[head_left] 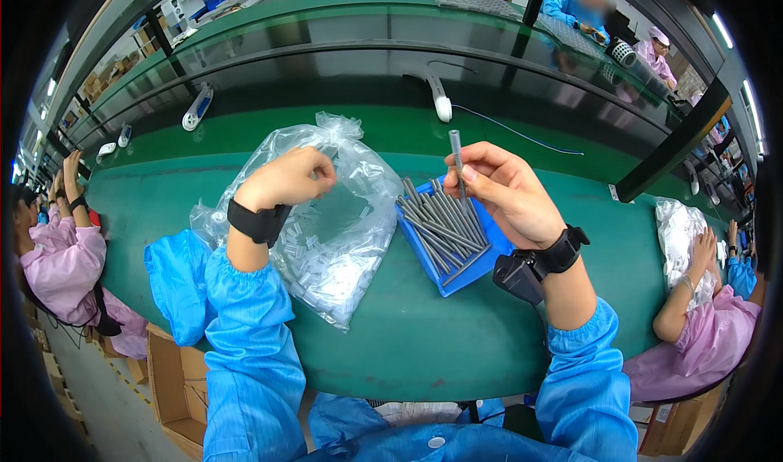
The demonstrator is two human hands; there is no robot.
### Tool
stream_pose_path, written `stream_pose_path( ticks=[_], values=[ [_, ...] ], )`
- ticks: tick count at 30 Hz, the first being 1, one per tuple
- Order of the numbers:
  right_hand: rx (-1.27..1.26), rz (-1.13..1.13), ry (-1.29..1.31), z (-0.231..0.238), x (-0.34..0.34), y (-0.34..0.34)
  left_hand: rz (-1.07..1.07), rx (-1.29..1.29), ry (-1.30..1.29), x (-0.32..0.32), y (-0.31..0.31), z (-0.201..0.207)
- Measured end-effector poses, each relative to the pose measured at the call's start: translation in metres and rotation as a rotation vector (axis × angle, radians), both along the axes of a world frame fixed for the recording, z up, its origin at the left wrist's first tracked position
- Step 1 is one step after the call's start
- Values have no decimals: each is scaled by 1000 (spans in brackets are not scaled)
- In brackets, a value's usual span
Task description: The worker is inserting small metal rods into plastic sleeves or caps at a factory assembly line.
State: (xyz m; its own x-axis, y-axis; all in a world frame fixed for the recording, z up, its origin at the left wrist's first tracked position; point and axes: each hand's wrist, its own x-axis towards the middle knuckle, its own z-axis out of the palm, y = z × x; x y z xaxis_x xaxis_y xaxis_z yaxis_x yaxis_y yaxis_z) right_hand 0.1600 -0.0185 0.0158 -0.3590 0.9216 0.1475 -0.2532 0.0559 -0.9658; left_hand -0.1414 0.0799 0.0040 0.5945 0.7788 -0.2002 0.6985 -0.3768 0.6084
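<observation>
My right hand (518, 197) pinches a grey ribbed rod (456, 148) between thumb and fingers, holding it upright. Beneath it, a blue tray (483, 264) contains a pile of similar grey rods (440, 229). Over a clear plastic bag (359, 164) hovers my left hand (285, 181), its fingers curled closed; whether anything small is between them is hidden. Many small clear plastic pieces (326, 281) lie in the bag, which rests on the green work surface (408, 340).
Left of the bag lies crumpled blue cloth (175, 278). Behind the surface runs a dark rail (326, 50), with a white handheld-shaped device (440, 103) and its cable. A black post (673, 140) stands at right. Co-workers in pink sleeves (710, 336) sit at both sides.
</observation>
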Motion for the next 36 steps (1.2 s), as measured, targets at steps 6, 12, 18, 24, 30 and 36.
stream_pose_path(
  ticks=[6, 12, 18, 24, 30, 36],
  values=[
    [13, -19, -31, -1, -2, 0, 87, 424, 66, -11, 23, -49],
    [10, -57, 0, 3, -5, -5, 174, 525, 138, -5, 32, -68],
    [48, -131, 2, 12, -10, -13, 102, 450, 27, -3, 21, -41],
    [332, -305, 21, 23, -7, -23, -3, 104, -298, 22, -25, 33],
    [525, -328, 78, 31, -16, -38, -174, 18, -682, 42, -60, 58],
    [569, -336, 76, 32, -17, -39, -190, -11, -715, 47, -66, 60]
  ],
)
